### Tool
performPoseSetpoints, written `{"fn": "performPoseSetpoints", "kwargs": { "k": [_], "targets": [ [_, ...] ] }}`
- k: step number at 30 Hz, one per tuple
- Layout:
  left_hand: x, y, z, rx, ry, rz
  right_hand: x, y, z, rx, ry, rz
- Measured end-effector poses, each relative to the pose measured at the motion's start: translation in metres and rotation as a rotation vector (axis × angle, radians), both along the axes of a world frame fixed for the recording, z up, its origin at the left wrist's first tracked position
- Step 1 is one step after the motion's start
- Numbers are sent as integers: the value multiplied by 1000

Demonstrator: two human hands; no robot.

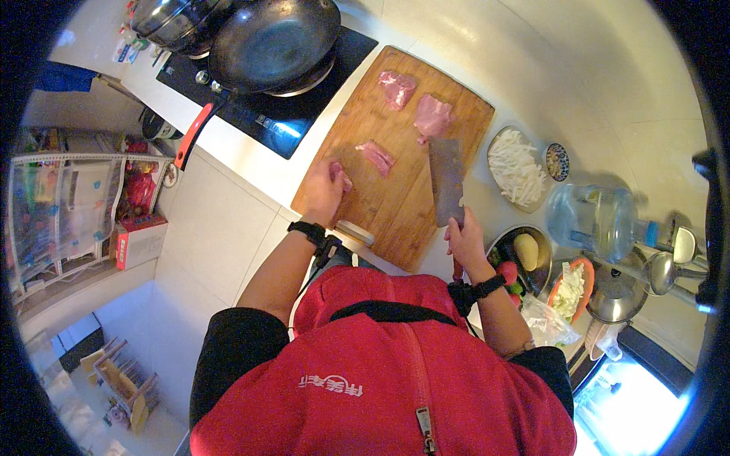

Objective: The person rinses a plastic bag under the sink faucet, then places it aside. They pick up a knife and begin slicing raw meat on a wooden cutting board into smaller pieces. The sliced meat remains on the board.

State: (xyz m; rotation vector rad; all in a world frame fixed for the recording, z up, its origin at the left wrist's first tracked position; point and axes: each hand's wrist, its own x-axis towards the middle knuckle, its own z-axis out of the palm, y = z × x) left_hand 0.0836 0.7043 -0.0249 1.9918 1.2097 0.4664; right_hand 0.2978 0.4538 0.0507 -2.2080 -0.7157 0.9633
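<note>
My left hand (320, 194) is over the lower left of a wooden cutting board (393, 211), its fingers closed on a small piece of raw meat (341, 175). In my right hand (466, 239) is the handle of a Chinese cleaver (446, 179), its broad blade reaching over the board's right side. The blade's far end lies close by a thicker slice of raw meat (433, 115). Another slice (396, 89) rests at the board's far end. A narrow strip of meat (377, 158) lies mid-board, between my hands and those slices.
Left of the board, a wok (274, 45) stands on a black cooktop (291, 125), its red handle (195, 134) jutting past the counter edge. To the right are a plate of white strips (516, 168), a small patterned bowl (557, 162), a water jug (593, 219) and an orange-rimmed bowl (583, 293).
</note>
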Motion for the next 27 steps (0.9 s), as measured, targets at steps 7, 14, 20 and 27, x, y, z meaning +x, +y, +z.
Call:
{"fn": "performPoseSetpoints", "kwargs": {
  "k": [7,14,20,27],
  "targets": [
    [13,-2,46,-162,222,11,-10,17,-18,42,-207,345],
    [17,-15,25,266,171,-87,-32,44,-6,31,-188,507],
    [-9,-8,2,124,-40,-146,-37,59,-5,-63,-298,552],
    [-31,-8,24,375,10,-400,-41,68,-1,-62,-336,614]
  ]
}}
